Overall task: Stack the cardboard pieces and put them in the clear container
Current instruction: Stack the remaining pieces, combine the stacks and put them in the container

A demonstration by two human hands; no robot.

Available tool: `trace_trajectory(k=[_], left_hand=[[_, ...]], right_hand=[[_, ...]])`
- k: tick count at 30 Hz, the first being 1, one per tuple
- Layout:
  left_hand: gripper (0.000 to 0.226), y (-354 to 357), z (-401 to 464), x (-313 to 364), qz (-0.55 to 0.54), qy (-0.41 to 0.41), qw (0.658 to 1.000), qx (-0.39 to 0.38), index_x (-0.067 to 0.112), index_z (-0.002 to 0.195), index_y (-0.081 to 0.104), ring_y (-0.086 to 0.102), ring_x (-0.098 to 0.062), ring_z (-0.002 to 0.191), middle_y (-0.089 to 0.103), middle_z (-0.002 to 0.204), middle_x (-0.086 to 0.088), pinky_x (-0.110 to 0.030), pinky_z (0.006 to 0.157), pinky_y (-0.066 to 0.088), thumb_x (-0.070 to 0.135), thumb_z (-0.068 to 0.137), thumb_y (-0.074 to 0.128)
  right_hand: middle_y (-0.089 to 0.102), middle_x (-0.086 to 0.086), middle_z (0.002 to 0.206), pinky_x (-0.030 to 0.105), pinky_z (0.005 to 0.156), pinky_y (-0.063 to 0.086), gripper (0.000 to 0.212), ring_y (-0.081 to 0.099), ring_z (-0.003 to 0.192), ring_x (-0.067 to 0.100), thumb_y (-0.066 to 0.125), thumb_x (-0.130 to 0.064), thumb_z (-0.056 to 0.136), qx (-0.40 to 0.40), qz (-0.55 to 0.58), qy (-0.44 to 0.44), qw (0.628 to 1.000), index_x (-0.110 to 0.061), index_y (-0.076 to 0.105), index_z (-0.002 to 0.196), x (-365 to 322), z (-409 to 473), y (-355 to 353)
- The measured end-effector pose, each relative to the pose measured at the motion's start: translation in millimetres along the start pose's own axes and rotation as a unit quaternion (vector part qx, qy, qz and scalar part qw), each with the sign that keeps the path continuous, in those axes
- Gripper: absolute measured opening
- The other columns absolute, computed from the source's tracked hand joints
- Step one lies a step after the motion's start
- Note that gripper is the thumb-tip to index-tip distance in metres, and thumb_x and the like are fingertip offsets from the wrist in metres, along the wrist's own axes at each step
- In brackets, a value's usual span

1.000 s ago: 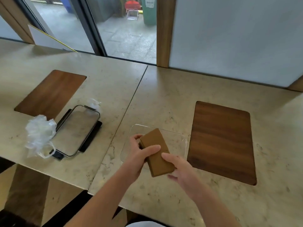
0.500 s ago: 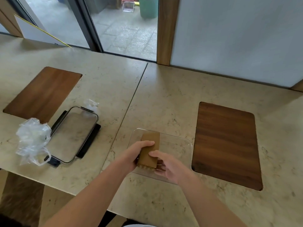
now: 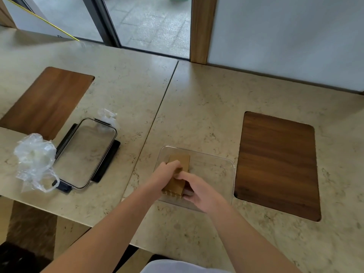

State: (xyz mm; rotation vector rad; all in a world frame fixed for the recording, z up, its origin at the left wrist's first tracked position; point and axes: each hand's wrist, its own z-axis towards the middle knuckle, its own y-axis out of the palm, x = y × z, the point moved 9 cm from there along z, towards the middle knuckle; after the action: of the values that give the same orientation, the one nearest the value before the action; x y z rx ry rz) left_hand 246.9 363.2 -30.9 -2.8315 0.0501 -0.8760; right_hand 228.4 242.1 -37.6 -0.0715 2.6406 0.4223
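Cardboard pieces (image 3: 178,174), one stack, count unclear, sit inside the single clear container (image 3: 226,164), gripped by both hands: left hand (image 3: 165,175), right hand (image 3: 199,189). One lid (image 3: 84,152) lies well left.

We see bright, soft daylight from glass door (image 3: 137,26) far left; pale glare on stone table (image 3: 206,115) near it; faint shadows; slight overall softness; wide-angle bending at edges

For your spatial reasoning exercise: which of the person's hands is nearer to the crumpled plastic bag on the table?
Left. The left hand grips the cardboard stack on the side facing the plastic bag; the right hand holds the stack's far side, farther away.
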Motion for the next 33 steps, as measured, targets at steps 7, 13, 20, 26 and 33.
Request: trace_trajectory(k=[7,13,20,26,33], left_hand=[[0.044,-9,4,3,0.038,0.016,0.999,0.03,0.007,0.117,0.061,0.06,-0.027,0.088,0.064,0.103,-0.014,-0.035,0.07,0.044,0.04,0.09,0.052],[0.039,-9,-4,4,0.055,0.025,0.997,0.05,0.012,0.12,0.053,0.061,-0.026,0.098,0.063,0.109,-0.011,-0.038,0.077,0.047,0.042,0.097,0.043],[0.034,-20,-14,16,0.091,0.078,0.989,0.089,0.015,0.115,0.051,0.06,-0.016,0.088,0.062,0.1,-0.004,-0.033,0.062,0.04,0.044,0.1,0.041],[0.019,-19,-26,34,0.176,0.177,0.962,0.112,0.025,0.106,0.046,0.061,-0.015,0.083,0.065,0.101,-0.001,-0.033,0.064,0.044,0.04,0.098,0.037],[0.058,-14,-59,66,0.234,0.278,0.919,0.156,0.008,0.157,0.033,0.043,-0.028,0.142,0.047,0.156,-0.013,-0.04,0.116,0.034,0.029,0.104,0.045]], right_hand=[[0.07,0.009,0.12,0.038,0.092,0.059,0.066,0.07,0.106,0.023,0.081,-0.031,0.081,0.031,-0.056,-0.029,0.998,-0.015,0.049,0.136,-1,12,9],[0.073,0.005,0.116,0.045,0.094,0.059,0.081,0.071,0.104,0.022,0.08,-0.049,0.06,0.025,-0.057,-0.052,0.997,-0.021,0.053,0.131,0,17,19],[0.071,0.003,0.114,0.038,0.088,0.06,0.081,0.07,0.102,0.019,0.081,-0.047,0.061,0.035,-0.053,-0.058,0.996,-0.022,0.05,0.131,-1,12,16],[0.069,0.005,0.119,0.04,0.094,0.056,0.099,0.066,0.109,0.022,0.074,-0.058,0.047,0.048,-0.068,-0.07,0.994,-0.022,0.048,0.135,-10,-2,10],[0.058,0.0,0.134,0.046,0.108,0.046,0.107,0.056,0.122,0.023,0.067,-0.069,0.056,0.074,-0.134,-0.081,0.985,-0.02,0.038,0.147,-24,-24,3]])
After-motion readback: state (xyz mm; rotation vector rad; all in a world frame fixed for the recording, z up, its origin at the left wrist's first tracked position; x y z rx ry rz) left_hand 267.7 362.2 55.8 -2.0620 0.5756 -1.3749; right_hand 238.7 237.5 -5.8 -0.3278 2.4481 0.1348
